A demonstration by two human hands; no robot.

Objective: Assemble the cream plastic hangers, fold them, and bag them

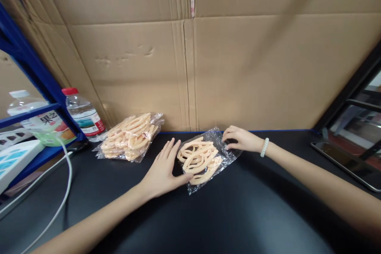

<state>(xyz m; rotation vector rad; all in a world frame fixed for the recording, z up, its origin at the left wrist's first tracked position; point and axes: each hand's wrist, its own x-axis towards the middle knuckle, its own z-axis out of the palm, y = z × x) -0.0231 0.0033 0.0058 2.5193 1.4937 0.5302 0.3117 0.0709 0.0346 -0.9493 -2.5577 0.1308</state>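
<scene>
A clear plastic bag (pixel 225 151) lies on the black table, with several flat, peach-coloured curved pieces (pixel 200 158) inside it. My left hand (pixel 163 172) rests at the bag's left side, fingers stretched out and thumb against its lower left part. At the bag's right end, my right hand (pixel 240 139) has its fingers curled into a pinch on the loose plastic edge; a pale beaded bracelet (pixel 264 147) circles that wrist. To the left of my left hand is a pile of similar filled bags (pixel 131 137), apart from my fingers.
Behind the black table (pixel 238 214) stands a cardboard wall (pixel 253 71). On the left are a red-capped water bottle (pixel 85 115), a blue rack (pixel 38 71), a larger bottle (pixel 44 119) and a white cable (pixel 69 174). A phone-like dark slab (pixel 345 162) lies at the right.
</scene>
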